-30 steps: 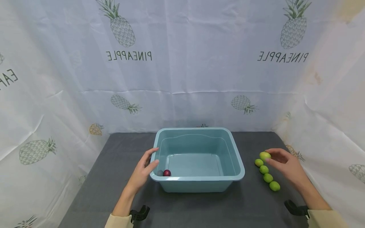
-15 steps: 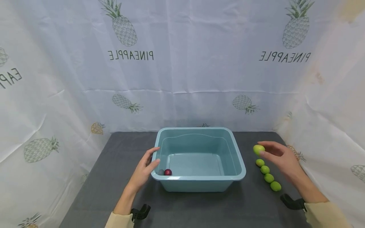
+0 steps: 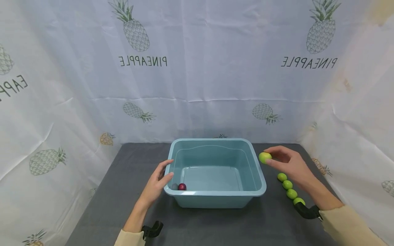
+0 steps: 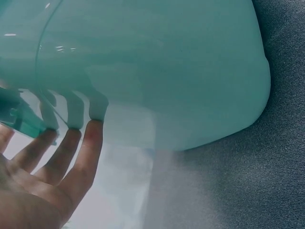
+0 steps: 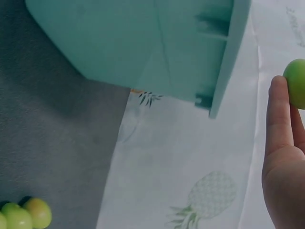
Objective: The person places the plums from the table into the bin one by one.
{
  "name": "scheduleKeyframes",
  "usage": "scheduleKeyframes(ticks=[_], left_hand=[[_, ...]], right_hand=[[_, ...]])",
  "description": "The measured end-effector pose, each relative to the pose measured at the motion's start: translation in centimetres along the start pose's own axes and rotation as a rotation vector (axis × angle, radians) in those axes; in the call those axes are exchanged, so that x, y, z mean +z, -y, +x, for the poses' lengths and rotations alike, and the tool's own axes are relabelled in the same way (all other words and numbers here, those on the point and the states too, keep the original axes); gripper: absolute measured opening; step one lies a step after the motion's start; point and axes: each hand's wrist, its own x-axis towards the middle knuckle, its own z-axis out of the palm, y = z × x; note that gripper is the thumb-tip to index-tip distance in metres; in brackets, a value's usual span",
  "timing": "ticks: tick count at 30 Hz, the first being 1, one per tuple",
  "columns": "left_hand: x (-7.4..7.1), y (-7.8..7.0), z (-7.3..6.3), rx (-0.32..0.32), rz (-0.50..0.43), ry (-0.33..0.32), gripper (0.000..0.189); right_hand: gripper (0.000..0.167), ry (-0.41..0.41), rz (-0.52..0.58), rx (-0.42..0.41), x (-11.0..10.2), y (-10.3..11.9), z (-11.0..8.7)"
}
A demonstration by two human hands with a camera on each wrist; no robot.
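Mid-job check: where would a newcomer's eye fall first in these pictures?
Probably on the blue-green basin in the middle of the dark table, with the left hand at its left rim and a dark red ball inside its near left corner. Next, the bright green fruit in the right hand, right of the basin, and four green fruits in a row on the table. Behind, the white cloth bears mirror-reversed PINEAPPLE lettering.

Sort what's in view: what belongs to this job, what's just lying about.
Likely the job's:
green fruit in the right hand
basin, left hand at its rim
row of four green fruits
red round thing in the basin

Likely just surroundings:
pineapple-print cloth
dark table
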Motion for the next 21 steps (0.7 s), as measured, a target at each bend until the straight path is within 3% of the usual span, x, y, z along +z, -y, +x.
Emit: scheduleKeyframes(ticks=[9, 21], left_hand=[[0.1, 0.2, 0.0, 0.006, -0.001, -0.002, 0.049], [0.1, 0.3, 0.1, 0.006, 0.0, -0.005, 0.049]], right_hand=[[0.031, 0.046, -0.008, -0.027, 1.0, 2.1, 1.8], [0.03, 0.137, 0.091, -0.059, 2.6, 4.9, 4.4]])
